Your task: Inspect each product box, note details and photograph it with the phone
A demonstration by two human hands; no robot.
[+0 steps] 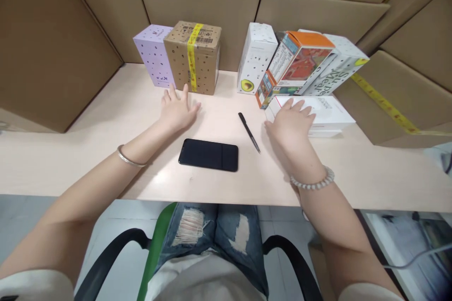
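My left hand (177, 109) is open, fingers spread, on the pale tabletop just in front of a brown cardboard box (208, 63) with yellow tape. Left of that box stands a lilac spotted box (155, 59). My right hand (291, 122), also open with fingers apart, rests at the left end of a flat white box (328, 112) and covers part of it. Between my hands lie a black pen (249, 132) and a black smartphone (208, 155), its screen dark. Neither hand touches the pen or the phone.
Behind the flat box lean an orange food box (307, 59) and a white "Super Meal" box (341, 63). An upright white box with an avocado picture (256, 59) stands beside them. Large cardboard walls (190, 4) enclose the table (99, 150). A green chair (158, 240) with black armrests is below.
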